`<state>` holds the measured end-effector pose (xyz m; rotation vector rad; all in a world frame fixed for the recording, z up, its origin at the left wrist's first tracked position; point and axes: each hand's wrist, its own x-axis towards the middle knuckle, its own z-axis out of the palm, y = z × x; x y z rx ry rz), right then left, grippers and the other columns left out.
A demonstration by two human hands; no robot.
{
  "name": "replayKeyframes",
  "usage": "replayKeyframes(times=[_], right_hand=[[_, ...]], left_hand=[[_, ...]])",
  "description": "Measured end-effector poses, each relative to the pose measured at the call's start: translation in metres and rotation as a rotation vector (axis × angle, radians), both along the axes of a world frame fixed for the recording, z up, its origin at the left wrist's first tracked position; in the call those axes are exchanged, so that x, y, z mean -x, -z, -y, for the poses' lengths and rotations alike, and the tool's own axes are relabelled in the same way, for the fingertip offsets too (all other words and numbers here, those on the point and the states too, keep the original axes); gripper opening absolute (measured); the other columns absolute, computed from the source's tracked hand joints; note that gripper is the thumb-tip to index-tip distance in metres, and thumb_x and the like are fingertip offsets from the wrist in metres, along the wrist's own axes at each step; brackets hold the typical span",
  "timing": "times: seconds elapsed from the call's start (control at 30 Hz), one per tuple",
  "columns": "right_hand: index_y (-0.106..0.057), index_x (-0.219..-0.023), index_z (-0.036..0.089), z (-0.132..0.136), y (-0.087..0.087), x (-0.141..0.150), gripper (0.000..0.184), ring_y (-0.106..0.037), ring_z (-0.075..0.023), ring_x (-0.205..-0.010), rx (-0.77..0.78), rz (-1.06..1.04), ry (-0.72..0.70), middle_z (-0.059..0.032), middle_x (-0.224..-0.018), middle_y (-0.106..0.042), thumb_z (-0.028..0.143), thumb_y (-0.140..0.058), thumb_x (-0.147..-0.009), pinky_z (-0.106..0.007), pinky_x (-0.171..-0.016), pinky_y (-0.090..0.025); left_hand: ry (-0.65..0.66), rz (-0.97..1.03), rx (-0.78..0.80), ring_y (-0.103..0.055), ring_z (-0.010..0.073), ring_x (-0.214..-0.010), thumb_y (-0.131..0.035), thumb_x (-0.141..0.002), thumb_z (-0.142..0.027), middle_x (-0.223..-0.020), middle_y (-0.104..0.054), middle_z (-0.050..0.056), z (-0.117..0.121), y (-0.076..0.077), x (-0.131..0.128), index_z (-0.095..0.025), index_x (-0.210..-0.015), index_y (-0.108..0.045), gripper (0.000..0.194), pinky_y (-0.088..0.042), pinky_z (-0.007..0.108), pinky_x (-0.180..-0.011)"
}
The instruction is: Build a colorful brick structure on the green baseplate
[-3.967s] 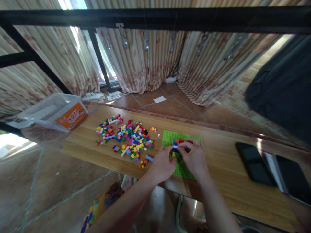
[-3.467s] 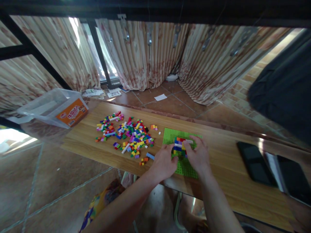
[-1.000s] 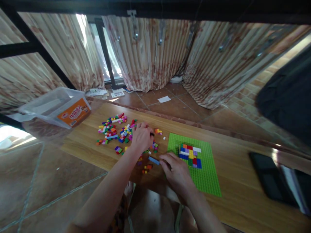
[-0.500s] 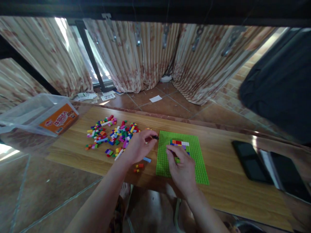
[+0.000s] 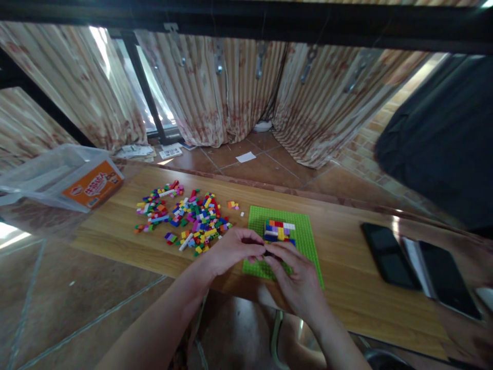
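From where I'm standing: the flat green studded plastic baseplate (image 5: 307, 246) lies on the light wood-grain desk (image 5: 339, 257). The low, multicoloured block of plastic bricks (image 5: 280, 230) sits on the baseplate, near its middle. Left hand (image 5: 233, 252) and right hand (image 5: 296, 275) meet over the baseplate's near-left part. Both narrowed to a fingertip pinch, apparently on one small dark piece (image 5: 267, 253); fingers hide most of it, can't tell its shape or which hand bears it.

Loose mixed-colour plastic bricks (image 5: 198, 218) spread left of the baseplate. Flat black rectangular device (image 5: 391, 254) well to its right.

Risks, my read: piece is tiny and both grips crowd it, so a slip could drop it; baseplate's near edge is close to the desk edge, so floor is possible. Knuckles near the block could bump it. Neither hand seems to brace the baseplate; a sideways push could shift it.
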<state>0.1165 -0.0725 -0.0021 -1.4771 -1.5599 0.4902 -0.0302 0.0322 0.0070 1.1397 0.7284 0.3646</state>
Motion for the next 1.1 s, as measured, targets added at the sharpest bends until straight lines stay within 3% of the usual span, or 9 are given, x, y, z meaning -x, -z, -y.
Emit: replayKeyframes(times=[0.17, 0.33, 0.47, 0.67, 0.77, 1.1], right_hand=[[-0.07, -0.098, 0.024, 0.001, 0.005, -0.01, 0.019, -0.066, -0.0158, -0.087, 0.05, -0.059, 0.061, -0.0045, -0.096, -0.069, 0.025, -0.053, -0.09, -0.029, -0.078, -0.053], [-0.07, -0.102, 0.02, -0.005, 0.018, -0.043, 0.026, -0.067, -0.0201, -0.087, 0.108, -0.147, 0.329, -0.0073, -0.099, -0.072, 0.033, -0.057, -0.085, -0.037, -0.08, -0.053], [-0.071, -0.099, 0.018, -0.013, 0.024, -0.062, 0.027, -0.067, -0.0212, -0.083, 0.135, -0.107, 0.426, -0.0081, -0.096, -0.073, 0.034, -0.057, -0.082, -0.039, -0.079, -0.053], [-0.073, -0.091, 0.022, -0.023, 0.021, -0.057, 0.022, -0.062, -0.0217, -0.087, 0.086, 0.11, 0.377, -0.0065, -0.095, -0.072, 0.035, -0.056, -0.084, -0.04, -0.082, -0.048], [-0.073, -0.087, 0.024, -0.027, 0.022, -0.056, 0.017, -0.06, -0.0216, -0.091, 0.062, 0.114, 0.334, -0.0051, -0.094, -0.071, 0.033, -0.059, -0.083, -0.039, -0.084, -0.046], [-0.074, -0.086, 0.024, -0.027, 0.031, -0.058, 0.019, -0.058, -0.021, -0.09, 0.05, 0.137, 0.374, -0.006, -0.095, -0.066, 0.035, -0.059, -0.084, -0.038, -0.082, -0.045]], left_hand=[[-0.011, 0.005, -0.026, -0.056, 0.0086, -0.055, -0.071, -0.067, -0.021, -0.063, -0.065, 0.001, 0.007, 0.001, -0.012, -0.01, -0.078, -0.066, 0.016, -0.044, 0.021, -0.058], [-0.099, -0.031, -0.027, -0.058, 0.0091, -0.055, -0.066, -0.071, -0.018, -0.062, -0.065, 0.001, 0.009, 0.005, -0.021, -0.011, -0.081, -0.065, 0.012, -0.045, 0.022, -0.059], [-0.161, -0.078, -0.075, -0.057, 0.0089, -0.055, -0.064, -0.072, -0.016, -0.062, -0.063, -0.001, 0.004, 0.012, -0.025, -0.012, -0.084, -0.065, 0.013, -0.043, 0.021, -0.056], [-0.162, -0.119, -0.152, -0.051, 0.0071, -0.05, -0.061, -0.073, -0.014, -0.058, -0.06, -0.003, -0.002, 0.02, -0.028, -0.012, -0.086, -0.066, 0.014, -0.039, 0.02, -0.052], [-0.148, -0.122, -0.164, -0.051, 0.0073, -0.051, -0.061, -0.073, -0.014, -0.058, -0.06, -0.003, -0.002, 0.021, -0.028, -0.011, -0.087, -0.066, 0.015, -0.039, 0.02, -0.053], [-0.122, -0.131, -0.249, -0.051, 0.0084, -0.053, -0.059, -0.073, -0.016, -0.059, -0.059, -0.002, -0.003, 0.024, -0.026, -0.011, -0.086, -0.067, 0.016, -0.039, 0.021, -0.055]])
